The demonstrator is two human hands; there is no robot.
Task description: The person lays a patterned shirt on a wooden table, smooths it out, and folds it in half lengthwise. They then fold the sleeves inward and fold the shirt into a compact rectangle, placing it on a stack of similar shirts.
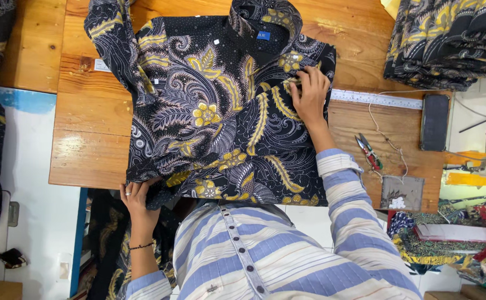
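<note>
A black batik shirt [209, 105] with yellow and grey floral patterns lies partly folded on a wooden table [87, 139], collar pointing away from me. My right hand [310, 95] presses flat on the shirt's right side near the collar. My left hand [137, 199] grips the shirt's lower left corner at the table's near edge. One sleeve [112, 39] lies folded along the shirt's left side.
A stack of folded shirts of the same cloth [448, 41] sits at the back right. A metal ruler [376, 98], a dark phone [435, 121], small red-handled snips [369, 151] and a small tray [401, 193] lie to the right. More fabric [454, 244] lies lower right.
</note>
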